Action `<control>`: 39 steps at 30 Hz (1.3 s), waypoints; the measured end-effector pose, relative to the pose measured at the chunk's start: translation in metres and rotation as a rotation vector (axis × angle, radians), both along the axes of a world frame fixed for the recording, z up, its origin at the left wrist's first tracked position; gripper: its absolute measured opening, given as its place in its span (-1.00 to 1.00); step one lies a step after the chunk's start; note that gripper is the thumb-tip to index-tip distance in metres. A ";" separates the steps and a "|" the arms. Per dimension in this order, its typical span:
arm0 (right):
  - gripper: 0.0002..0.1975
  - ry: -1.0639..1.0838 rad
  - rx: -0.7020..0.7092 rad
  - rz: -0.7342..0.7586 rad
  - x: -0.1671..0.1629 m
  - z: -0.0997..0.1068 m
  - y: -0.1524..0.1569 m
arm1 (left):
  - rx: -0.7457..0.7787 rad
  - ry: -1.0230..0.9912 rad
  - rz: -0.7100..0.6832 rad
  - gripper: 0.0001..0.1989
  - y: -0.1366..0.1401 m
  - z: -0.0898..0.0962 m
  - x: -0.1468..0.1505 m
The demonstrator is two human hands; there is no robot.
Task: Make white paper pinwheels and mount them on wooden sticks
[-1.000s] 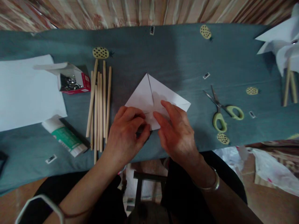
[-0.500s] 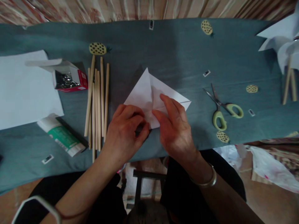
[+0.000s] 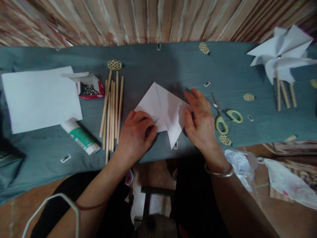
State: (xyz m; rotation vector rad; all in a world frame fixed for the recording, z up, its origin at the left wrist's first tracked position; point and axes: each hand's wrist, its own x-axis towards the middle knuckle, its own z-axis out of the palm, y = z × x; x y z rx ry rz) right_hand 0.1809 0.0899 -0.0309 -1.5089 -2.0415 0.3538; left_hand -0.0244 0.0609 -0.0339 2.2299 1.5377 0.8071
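A white sheet of paper, creased and partly folded, lies in front of me with one pointed flap angled toward the table's front edge. My left hand is closed at its lower left side, thumb and curled fingers gripping that edge. At the paper's right corner is my right hand, thumb and fingers apart; whether it touches the corner I cannot tell. Just beyond it lie scissors with light green handles, blades spread. Several wooden sticks lie left of the paper.
To the left are white paper sheets, a small red and white box of metal fasteners and a glue stick. Paper pinwheels on sticks lie at the right. A patterned curtain hangs behind the table.
My right hand has moved right, off the paper's middle to its right corner. A pointed flap now extends toward me. My left hand stays at the lower left edge. The view has shifted.
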 end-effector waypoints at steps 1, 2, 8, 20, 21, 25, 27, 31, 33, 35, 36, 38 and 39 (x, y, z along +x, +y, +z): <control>-0.57 -0.026 -0.010 -0.004 0.002 -0.003 0.002 | 0.003 -0.001 0.002 -0.86 -0.001 0.000 0.000; -0.57 -0.051 -0.017 -0.002 0.004 -0.006 0.004 | 0.003 -0.004 0.004 -0.86 -0.002 0.000 -0.001; -0.60 -0.116 0.041 0.023 0.007 -0.005 -0.004 | 0.056 -0.065 0.029 -0.79 -0.014 0.005 -0.001; -0.64 -0.072 0.005 0.278 -0.014 -0.006 -0.022 | 0.048 -0.032 -0.063 -0.77 -0.023 -0.002 0.003; -0.65 -0.081 0.009 0.281 -0.014 -0.006 -0.021 | 0.047 -0.035 -0.067 -0.77 -0.023 -0.003 0.003; -0.68 -0.113 0.025 0.285 -0.015 -0.005 -0.020 | 0.041 -0.036 -0.070 -0.76 -0.023 -0.003 0.002; -0.70 -0.147 0.016 0.285 -0.018 -0.003 -0.020 | 0.028 -0.026 -0.070 -0.77 -0.023 -0.003 0.003; -0.67 -0.141 -0.046 0.258 -0.028 -0.002 -0.022 | 0.008 0.003 -0.062 -0.77 -0.023 -0.002 0.004; -0.65 -0.097 -0.061 0.242 -0.032 -0.005 -0.024 | 0.019 0.013 -0.059 -0.77 -0.022 -0.003 0.004; -0.65 -0.069 -0.050 0.223 -0.034 -0.009 -0.025 | 0.032 0.016 -0.057 -0.78 -0.022 -0.005 0.004; -0.66 -0.063 -0.040 0.215 -0.033 -0.010 -0.026 | 0.034 0.015 -0.058 -0.77 -0.021 -0.005 0.004; -0.67 -0.041 -0.008 0.217 -0.028 -0.009 -0.025 | 0.034 0.014 -0.058 -0.77 -0.021 -0.006 0.003; -0.67 -0.023 0.005 0.229 -0.025 -0.007 -0.023 | 0.033 0.017 -0.058 -0.76 -0.021 -0.006 0.003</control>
